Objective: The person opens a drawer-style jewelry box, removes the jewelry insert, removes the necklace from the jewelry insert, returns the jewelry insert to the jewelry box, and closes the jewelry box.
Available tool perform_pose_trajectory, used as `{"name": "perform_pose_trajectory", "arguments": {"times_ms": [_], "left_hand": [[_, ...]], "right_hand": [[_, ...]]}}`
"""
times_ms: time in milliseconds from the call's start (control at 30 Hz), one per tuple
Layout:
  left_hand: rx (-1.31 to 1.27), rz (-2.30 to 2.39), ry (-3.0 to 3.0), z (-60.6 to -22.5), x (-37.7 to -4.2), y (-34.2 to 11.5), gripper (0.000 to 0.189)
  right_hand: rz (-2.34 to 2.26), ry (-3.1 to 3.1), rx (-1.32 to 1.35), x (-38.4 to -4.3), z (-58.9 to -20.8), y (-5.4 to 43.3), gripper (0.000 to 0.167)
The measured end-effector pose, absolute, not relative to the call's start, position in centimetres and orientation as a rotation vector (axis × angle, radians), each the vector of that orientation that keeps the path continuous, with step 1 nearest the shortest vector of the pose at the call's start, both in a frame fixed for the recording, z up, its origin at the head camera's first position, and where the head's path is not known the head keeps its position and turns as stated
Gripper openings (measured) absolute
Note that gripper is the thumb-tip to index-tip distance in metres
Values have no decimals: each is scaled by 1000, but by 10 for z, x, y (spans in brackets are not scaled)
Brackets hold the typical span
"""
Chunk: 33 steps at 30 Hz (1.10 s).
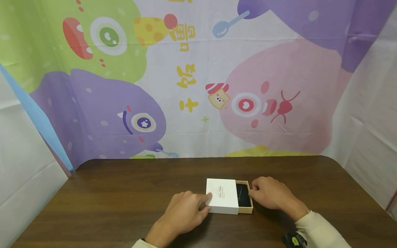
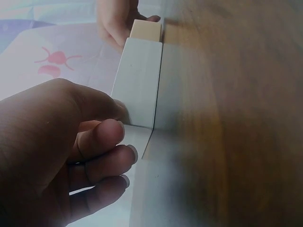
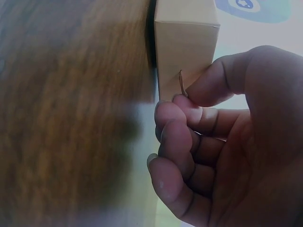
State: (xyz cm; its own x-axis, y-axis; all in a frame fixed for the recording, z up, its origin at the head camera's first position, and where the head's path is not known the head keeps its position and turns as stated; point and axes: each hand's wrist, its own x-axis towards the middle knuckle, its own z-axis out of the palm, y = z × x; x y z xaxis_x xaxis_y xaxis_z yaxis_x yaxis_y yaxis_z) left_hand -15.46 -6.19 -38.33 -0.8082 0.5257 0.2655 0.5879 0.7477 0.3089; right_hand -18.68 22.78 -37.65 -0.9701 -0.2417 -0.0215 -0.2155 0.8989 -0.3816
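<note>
My left fingers (image 1: pixel 202 197) gripping the left end of a white box cover (image 1: pixel 223 189), my right fingers (image 3: pixel 175 142) pinching a small ribbon (image 3: pixel 182 85) on the tan drawer (image 1: pixel 245 209), drawer partly out, thin chain (image 1: pixel 240 194) on black padding (image 1: pixel 245 198) inside, all on the brown desk (image 1: pixel 124 193).

Soft, dim light fills the head view; shadow darkens the brown wood-grain table (image 1: pixel 124 193) at four o'clock from the bare left hand (image 1: pixel 184 212). The left wrist view hazes pale toward ten o'clock, the table blurred at three; the right wrist view blurs it at nine.
</note>
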Motion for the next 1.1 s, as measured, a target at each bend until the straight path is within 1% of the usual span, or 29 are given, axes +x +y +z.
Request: {"name": "perform_pose_trajectory", "arguments": {"times_ms": [667, 1100], "left_hand": [[-899, -576, -2776, -383, -155, -61, 31], [-918, -587, -2768, -384, -155, -63, 31]], "right_hand": [[-594, 2996, -338, -188, -379, 231, 33], [-562, 2996, -327, -189, -379, 231, 32]]}}
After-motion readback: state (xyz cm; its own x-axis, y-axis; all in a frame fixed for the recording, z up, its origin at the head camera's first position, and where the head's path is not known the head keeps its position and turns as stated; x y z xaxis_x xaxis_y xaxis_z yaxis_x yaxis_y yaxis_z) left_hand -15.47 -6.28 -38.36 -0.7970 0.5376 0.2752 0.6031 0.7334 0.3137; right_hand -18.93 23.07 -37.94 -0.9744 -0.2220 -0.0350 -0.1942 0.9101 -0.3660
